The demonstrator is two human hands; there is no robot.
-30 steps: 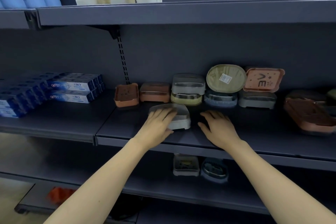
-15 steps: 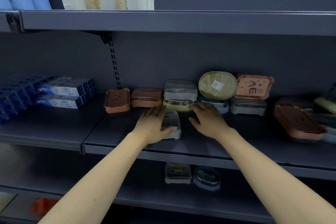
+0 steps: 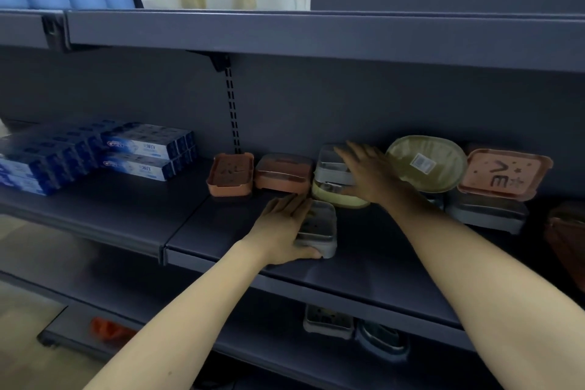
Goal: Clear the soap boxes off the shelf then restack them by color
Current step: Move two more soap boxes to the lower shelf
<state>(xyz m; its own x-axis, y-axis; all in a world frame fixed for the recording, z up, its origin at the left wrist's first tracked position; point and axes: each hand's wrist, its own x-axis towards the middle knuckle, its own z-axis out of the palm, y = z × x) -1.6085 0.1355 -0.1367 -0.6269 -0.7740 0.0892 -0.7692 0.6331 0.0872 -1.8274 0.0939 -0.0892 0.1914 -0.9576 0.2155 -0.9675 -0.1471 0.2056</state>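
Note:
A grey soap box [image 3: 321, 226] lies near the front of the middle shelf [image 3: 380, 266]. My left hand [image 3: 281, 228] covers its left side, fingers flat on the lid and thumb hooked round its front edge. My right hand [image 3: 373, 174] reaches back with straight, spread fingers onto a grey box [image 3: 330, 165] stacked on a yellow box [image 3: 332, 198]. Along the back stand an orange tray [image 3: 230, 174], an orange box [image 3: 281, 172], a green oval box [image 3: 427, 161] and a pink tray [image 3: 503, 174] leaning over a grey box [image 3: 487, 214].
Blue toothpaste cartons [image 3: 145, 152] are stacked at the left of the shelf. A brown box [image 3: 566, 231] sits at the right edge. On the lower shelf lie a grey soap box [image 3: 327, 321] and a blue-grey oval one [image 3: 383, 339]. The upper shelf edge [image 3: 316, 32] overhangs.
My right hand has left the shelf surface and moved back and up onto the stacked grey box. My left hand stays on the front grey box, which has turned lengthwise.

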